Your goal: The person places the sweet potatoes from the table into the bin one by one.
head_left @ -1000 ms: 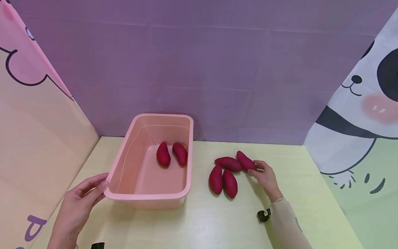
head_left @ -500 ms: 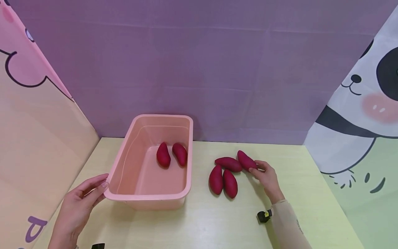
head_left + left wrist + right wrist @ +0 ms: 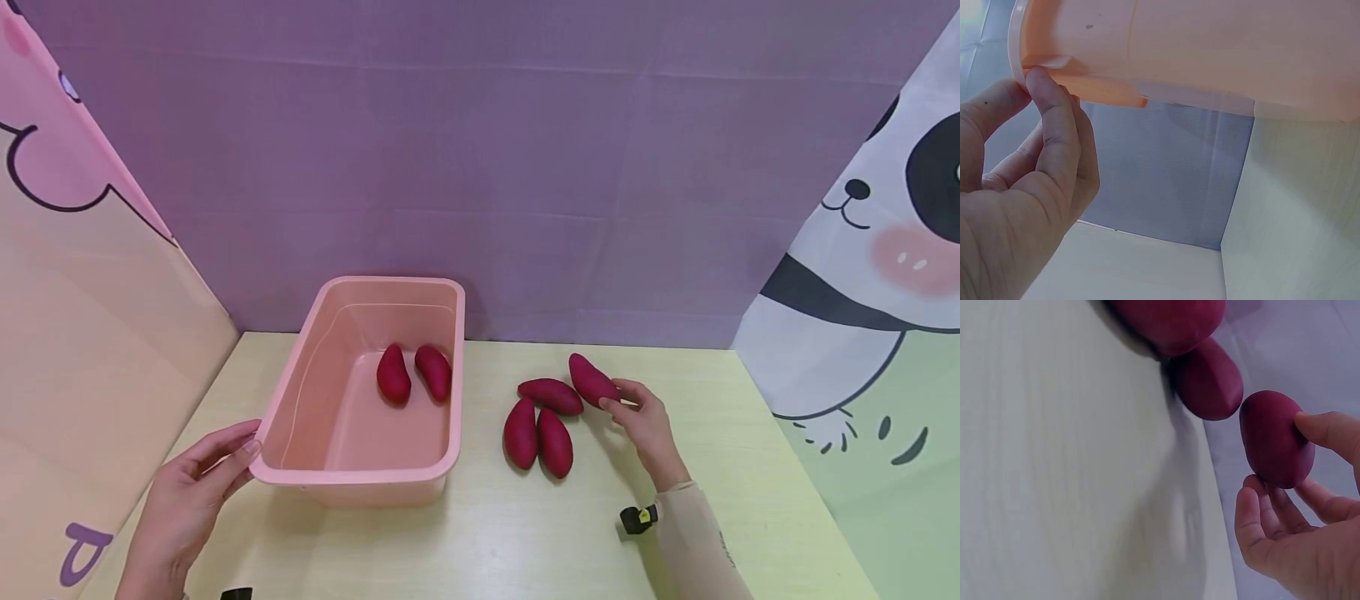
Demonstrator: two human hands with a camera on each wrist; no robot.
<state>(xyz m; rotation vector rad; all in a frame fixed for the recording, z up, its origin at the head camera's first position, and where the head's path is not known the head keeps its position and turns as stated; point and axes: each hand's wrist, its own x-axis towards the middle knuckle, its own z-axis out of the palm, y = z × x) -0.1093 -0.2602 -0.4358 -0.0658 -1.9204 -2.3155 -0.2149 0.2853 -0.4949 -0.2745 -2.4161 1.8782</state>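
My left hand pinches the near left corner of a pink plastic tub, thumb on the rim and fingers beneath it, as the left wrist view shows. Two dark red sweet potatoes lie inside the tub. To the right, my right hand holds another sweet potato by its near end, between thumb and fingers. In the right wrist view this sweet potato is raised off the table. Three more rest close together on the tabletop, one sweet potato lying crosswise behind the other two.
The pale wooden table ends at a purple cloth backdrop. Printed cloths stand on both sides, the right one with a panda. A small black device sits by the right sleeve.
My right hand has lifted the sweet potato slightly up and away from the one beside it. The left hand and the tub stay where they were.
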